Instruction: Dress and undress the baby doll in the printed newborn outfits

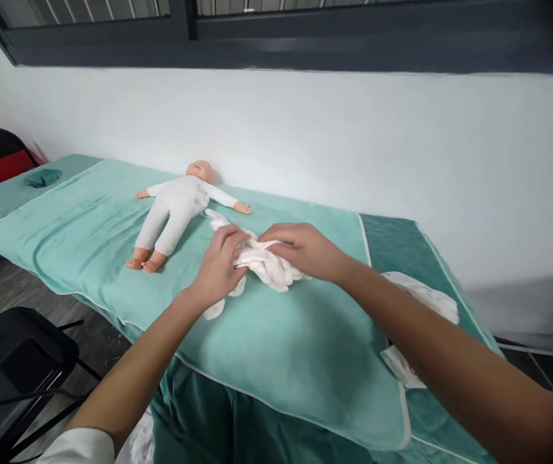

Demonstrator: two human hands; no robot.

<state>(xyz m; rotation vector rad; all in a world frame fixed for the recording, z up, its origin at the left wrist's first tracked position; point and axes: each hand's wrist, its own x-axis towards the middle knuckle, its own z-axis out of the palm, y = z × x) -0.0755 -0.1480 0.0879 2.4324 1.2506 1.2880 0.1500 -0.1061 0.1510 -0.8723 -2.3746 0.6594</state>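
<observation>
**A:** So what's going on at the table? Starting from the near end, there's a black chair (20, 361) on the floor, down and to the left of the green towel (276, 348), with something white and flat lying on its seat.

**B:** Yep, and the towel's spread over the padded table, I'd guess so whatever gets laid on it has a soft surface. Both arms reach in over its near edge. The left hand (218, 267) and right hand (305, 250) meet in the middle of the towel, on a bunched-up white garment (269, 264).

**A:** Fingers?

**B:** Left fingers are curled down onto the near side of the bundle, right fingers closed over its far-right side — so it's pinched between the two hands, pressed to the towel. Looks like they're gathering or scrunching it, which is why it's in a heap instead of flat.

**A:** And the cloth at the right?

**B:** A patterned white cloth (421, 299) just off the towel's right edge, partly hidden under the right forearm.

**A:** The doll?

**B:** Baby doll (177, 206) in a white suit, on its back at the towel's far-left part, arms out, head toward the wall (354, 142) — just beyond the garment.
</observation>
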